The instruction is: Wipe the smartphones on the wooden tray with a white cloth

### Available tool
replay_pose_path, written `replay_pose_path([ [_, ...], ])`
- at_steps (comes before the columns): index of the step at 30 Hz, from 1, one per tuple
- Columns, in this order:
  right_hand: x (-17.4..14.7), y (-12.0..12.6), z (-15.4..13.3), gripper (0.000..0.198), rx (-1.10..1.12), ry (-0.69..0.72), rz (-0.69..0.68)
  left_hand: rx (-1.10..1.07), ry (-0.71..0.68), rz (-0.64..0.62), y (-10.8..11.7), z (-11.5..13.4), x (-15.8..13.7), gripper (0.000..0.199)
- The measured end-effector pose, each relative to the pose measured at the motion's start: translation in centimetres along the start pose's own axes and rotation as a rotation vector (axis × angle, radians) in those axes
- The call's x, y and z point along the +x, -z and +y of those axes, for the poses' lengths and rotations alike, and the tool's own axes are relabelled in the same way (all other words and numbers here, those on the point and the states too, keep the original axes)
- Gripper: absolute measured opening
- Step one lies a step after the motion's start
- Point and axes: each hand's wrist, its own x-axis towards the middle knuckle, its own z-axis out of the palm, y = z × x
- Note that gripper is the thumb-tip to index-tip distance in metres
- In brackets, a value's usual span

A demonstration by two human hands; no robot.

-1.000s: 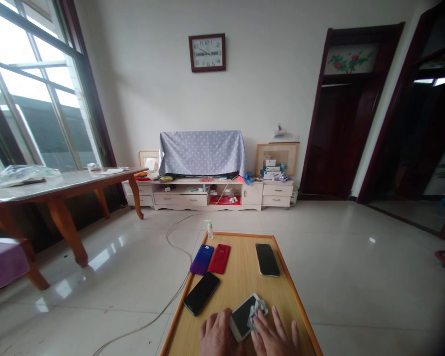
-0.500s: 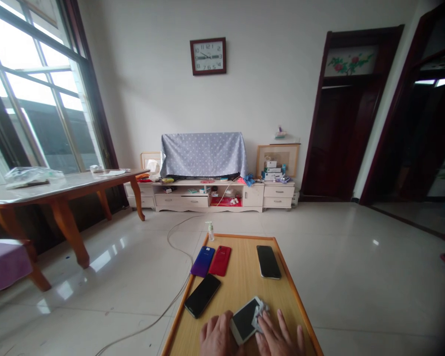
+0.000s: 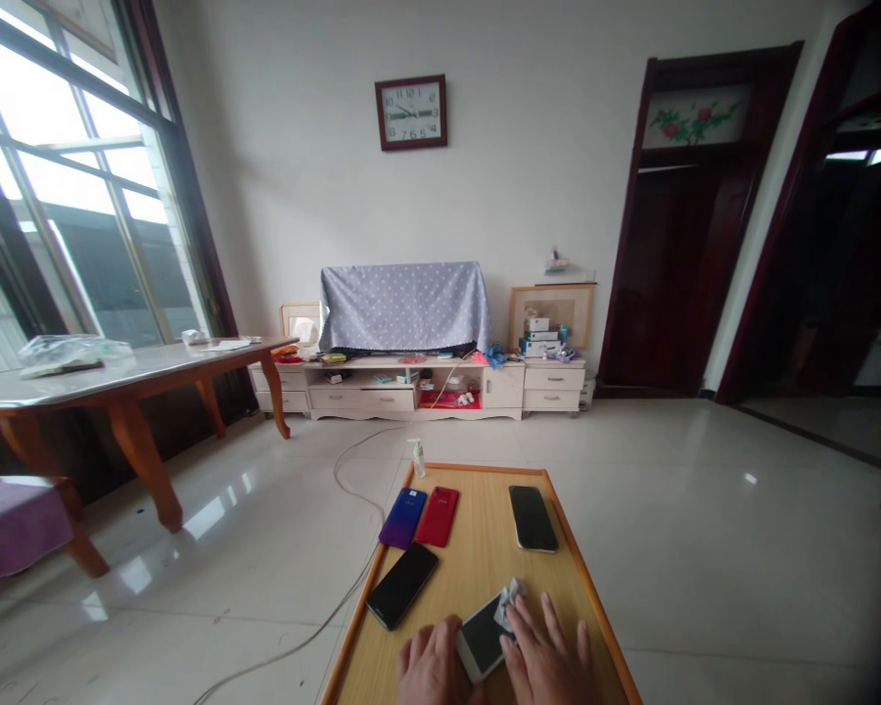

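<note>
Tissue (image 3: 510, 601) on white phone (image 3: 480, 642)

Head view: phone toward desk's (image 3: 485, 519) near end, between side edges. Left hand (image 3: 430, 664) grips its edge; right hand (image 3: 544, 654) spread, fingertips on tissue, pinch unclear. Judgement: brace phone firmly, wipe flat into corners.

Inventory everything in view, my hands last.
Table: 1, light wood, foreground
White phone: 1, white, table's near end
Wad: 1, grey, on white phone
Dark phones: 2, black, table's left, right
Blue phone: 1, blue-purple, table's left
Red phone: 1, red, beside blue phone
Pump bottle: 1, clear, table's far left
Cable: 1, pale, left of table
Large table: 1, brown, left
Plastic bag: 1, clear, large table
Purple cloth: 1, purple, lower left
Window: 1, dark frame, left
Clock: 1, brown frame, top centre
Cabinet: 1, whitish, back
Spotted cloth: 1, blue-grey, atop cabinet
Small items: many, mixed, on cabinet
Doorways: 2, dark red, right
Left hand: 1, at white phone
Right hand: 1, on wad
</note>
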Motion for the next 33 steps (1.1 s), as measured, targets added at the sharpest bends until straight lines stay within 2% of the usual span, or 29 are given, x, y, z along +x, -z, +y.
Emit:
replay_pose_path([
  [6, -1.6, -0.6, 1.4, 0.048, 0.004, -0.026, -0.011, -0.006, -0.001, 0.013, -0.3, 0.1, 0.2, 0.065],
  [13, 1.5, 1.6, -1.5, 0.051, 0.009, -0.016, 0.059, 0.002, -0.011, 0.002, 0.1, 0.4, -0.2, 0.065],
  [16, 1.5, 0.6, -3.5, 0.05, 0.05, 0.02, 0.049, -0.017, -0.011, 0.004, -0.2, 0.1, 0.1, 0.061],
  [20, 0.3, -1.8, -5.6, 0.037, 0.096, 0.08, 0.035, -0.029, -0.021, 0.015, -1.0, -0.6, 0.7, 0.056],
  [22, 0.0, -1.9, -5.5, 0.036, 0.11, 0.111, 0.026, -0.022, -0.031, 0.019, -1.2, -0.8, 0.8, 0.058],
  [25, 0.6, 0.0, -3.9, 0.042, 0.124, 0.14, -0.015, -0.016, -0.02, 0.021, -1.2, -0.8, 0.7, 0.064],
  [29, 2.0, 2.3, -2.4, 0.056, 0.074, -0.006, 0.024, -0.015, -0.024, 0.005, -0.9, -0.8, 0.5, 0.083],
  [31, 2.1, 1.7, -3.1, 0.055, 0.056, -0.018, 0.026, -0.029, -0.005, -0.009, -0.8, -0.9, 0.6, 0.084],
  [33, 1.6, 0.1, -4.6, 0.047, 0.045, 0.02, 0.026, -0.044, 0.022, -0.026, -0.8, -0.9, 0.9, 0.078],
])
